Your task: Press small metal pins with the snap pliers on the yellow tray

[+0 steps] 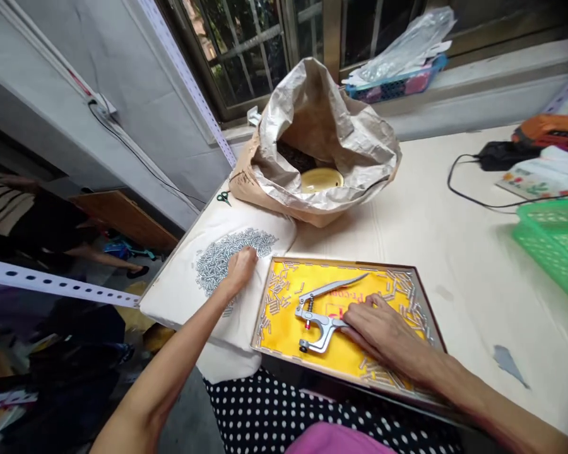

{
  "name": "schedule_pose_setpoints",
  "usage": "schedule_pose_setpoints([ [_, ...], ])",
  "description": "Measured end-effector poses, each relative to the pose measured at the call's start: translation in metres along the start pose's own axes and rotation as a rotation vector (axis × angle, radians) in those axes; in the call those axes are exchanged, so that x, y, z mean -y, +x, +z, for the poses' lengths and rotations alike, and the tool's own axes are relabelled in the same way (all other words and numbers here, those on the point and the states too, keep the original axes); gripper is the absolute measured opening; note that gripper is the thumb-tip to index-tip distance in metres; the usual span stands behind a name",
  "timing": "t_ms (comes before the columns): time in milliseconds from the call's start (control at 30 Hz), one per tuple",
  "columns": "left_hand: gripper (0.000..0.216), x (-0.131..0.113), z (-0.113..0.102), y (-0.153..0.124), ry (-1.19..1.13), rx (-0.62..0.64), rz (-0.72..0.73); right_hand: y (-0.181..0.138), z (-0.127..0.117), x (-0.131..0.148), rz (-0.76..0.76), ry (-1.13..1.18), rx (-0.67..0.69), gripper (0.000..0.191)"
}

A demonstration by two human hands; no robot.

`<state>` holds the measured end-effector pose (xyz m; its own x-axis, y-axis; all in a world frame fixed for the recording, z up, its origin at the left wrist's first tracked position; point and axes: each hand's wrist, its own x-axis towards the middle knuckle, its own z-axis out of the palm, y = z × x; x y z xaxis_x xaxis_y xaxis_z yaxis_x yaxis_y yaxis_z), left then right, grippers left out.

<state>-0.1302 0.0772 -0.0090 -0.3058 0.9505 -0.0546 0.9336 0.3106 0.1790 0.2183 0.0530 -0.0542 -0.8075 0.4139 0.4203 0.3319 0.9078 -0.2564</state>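
My left hand rests at the right side of a pile of small silvery metal pieces on a white cloth. Its fingers are drawn together, and what they pinch is hidden. My right hand is closed around the lower handle of a pair of snap pliers. The upper handle stands raised and the jaws are apart, pointing left. Beneath the pliers is a shallow tray with a yellow lining. Several small metal pieces are scattered along its edges.
Behind the pile stands a large open paper sack with a yellow bowl inside. Small scissors lie at the table's left edge. A green basket and a black cable are at right. Another person is at far left.
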Motion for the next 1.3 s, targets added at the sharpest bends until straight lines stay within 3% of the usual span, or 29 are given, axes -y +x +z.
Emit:
schedule_pose_setpoints([
  [67, 0.017, -0.012, -0.012, -0.015, -0.060, -0.038, 0.014, -0.001, 0.002, -0.002, 0.008, 0.007, 0.042, 0.027],
  [133, 0.015, -0.029, -0.021, -0.042, -0.321, -0.085, 0.002, -0.002, 0.003, -0.004, 0.013, 0.006, 0.070, 0.027],
  [233, 0.022, -0.058, -0.020, -0.093, -0.699, 0.123, -0.085, -0.003, 0.004, -0.004, -0.011, -0.026, 0.058, 0.028],
  [333, 0.029, -0.077, -0.003, -0.133, -0.939, 0.345, -0.229, -0.003, 0.002, -0.002, -0.059, -0.074, 0.030, 0.028],
  [433, 0.035, -0.085, 0.018, -0.152, -1.022, 0.388, -0.321, -0.003, -0.001, 0.001, -0.084, -0.128, 0.032, 0.030],
  [600, 0.035, -0.090, 0.032, -0.157, -1.020, 0.337, -0.333, -0.002, -0.008, 0.005, -0.096, -0.198, 0.056, 0.033],
  [1033, 0.023, -0.093, 0.028, -0.154, -0.883, 0.390, -0.369, -0.004, -0.003, 0.005, -0.078, -0.192, 0.052, 0.032],
  [1300, 0.020, -0.099, 0.028, -0.153, -0.858, 0.355, -0.396, -0.006, 0.004, 0.002, -0.041, -0.192, 0.096, 0.029],
])
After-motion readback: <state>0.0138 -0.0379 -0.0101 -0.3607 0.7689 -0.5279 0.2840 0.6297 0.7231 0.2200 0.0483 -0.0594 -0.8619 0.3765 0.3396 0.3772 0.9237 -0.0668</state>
